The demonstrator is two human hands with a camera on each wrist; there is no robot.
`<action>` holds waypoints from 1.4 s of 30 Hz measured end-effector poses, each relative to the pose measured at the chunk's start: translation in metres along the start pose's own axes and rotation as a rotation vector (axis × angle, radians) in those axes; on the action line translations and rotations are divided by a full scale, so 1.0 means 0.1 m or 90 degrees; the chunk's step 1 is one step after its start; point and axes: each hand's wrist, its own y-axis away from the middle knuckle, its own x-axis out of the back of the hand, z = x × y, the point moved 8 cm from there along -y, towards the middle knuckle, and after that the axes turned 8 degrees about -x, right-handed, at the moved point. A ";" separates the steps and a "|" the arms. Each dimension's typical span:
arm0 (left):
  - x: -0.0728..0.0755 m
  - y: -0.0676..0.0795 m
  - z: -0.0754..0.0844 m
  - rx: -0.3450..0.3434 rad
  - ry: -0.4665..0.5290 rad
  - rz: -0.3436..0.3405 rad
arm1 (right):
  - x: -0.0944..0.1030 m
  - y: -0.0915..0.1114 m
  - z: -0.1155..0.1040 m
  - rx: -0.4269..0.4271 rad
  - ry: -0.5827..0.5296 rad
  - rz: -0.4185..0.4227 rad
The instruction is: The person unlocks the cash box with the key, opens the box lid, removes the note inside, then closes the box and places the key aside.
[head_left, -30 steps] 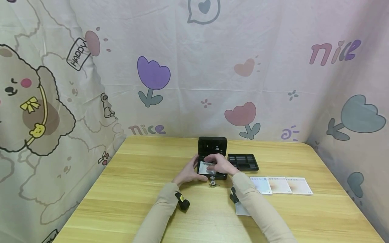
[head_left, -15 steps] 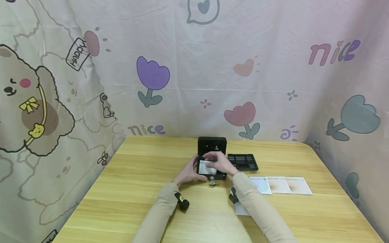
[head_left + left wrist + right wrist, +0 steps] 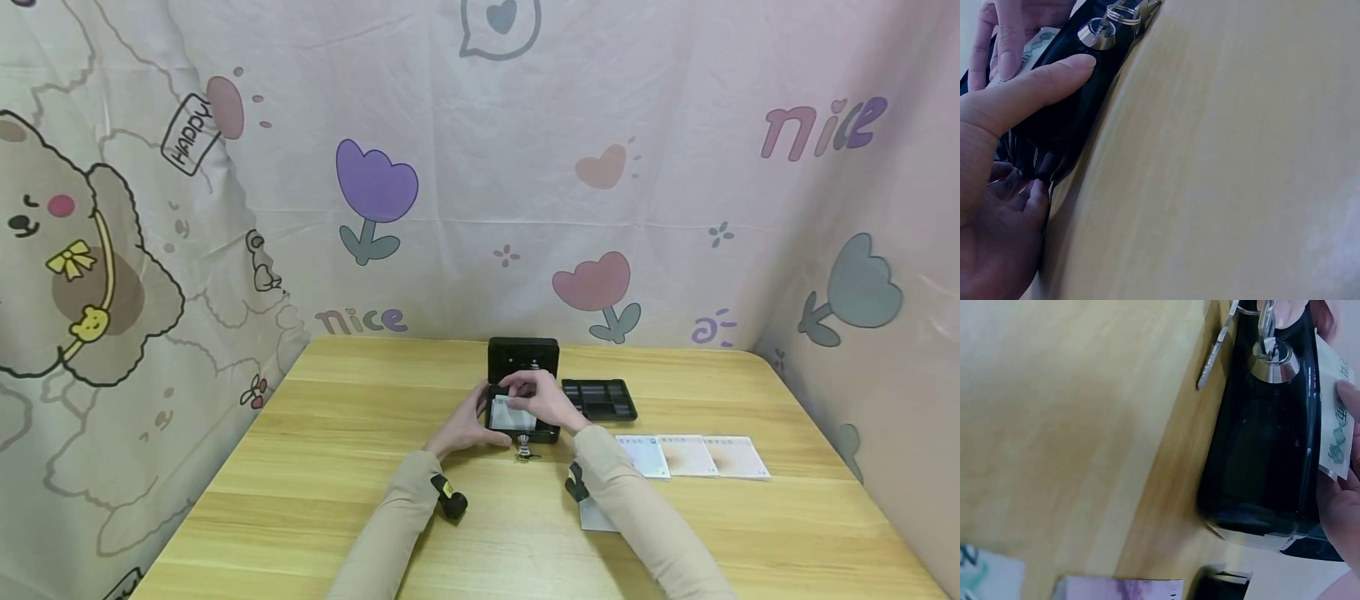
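A black cash box (image 3: 523, 358) stands at the back middle of the table, its lid raised. Keys (image 3: 525, 451) hang from the lock on its front. My left hand (image 3: 462, 427) grips the box's left front corner, thumb on the front face and fingers at the side. Inside lie pale banknote-like paper notes (image 3: 513, 417) with green print. My right hand (image 3: 545, 398) reaches over the box and pinches the notes. In the right wrist view, the notes (image 3: 1334, 419) rise above the box's rim between finger and thumb. Part of them is hidden by that hand.
A black compartment tray (image 3: 600, 401) lies right of the box. Several printed paper notes (image 3: 688, 457) lie side by side further right. Another pale paper (image 3: 596, 517) is partly under the right sleeve. A patterned cloth (image 3: 450, 167) hangs behind the table.
My right hand has shifted slightly towards the box's back. The edges of the notes inside now look offset from each other. The left hand and the box stay in place.
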 end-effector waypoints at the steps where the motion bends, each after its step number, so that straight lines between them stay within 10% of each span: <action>1: 0.00 0.00 0.00 0.000 0.000 0.001 | 0.01 0.00 -0.01 0.001 -0.002 0.004; 20: 0.01 0.01 0.02 -0.003 0.011 0.004 | 0.33 0.17 -0.33 -0.025 -0.046 0.086; 42: 0.01 0.01 0.00 0.011 -0.010 0.010 | 0.63 0.81 -0.14 -0.105 0.028 0.009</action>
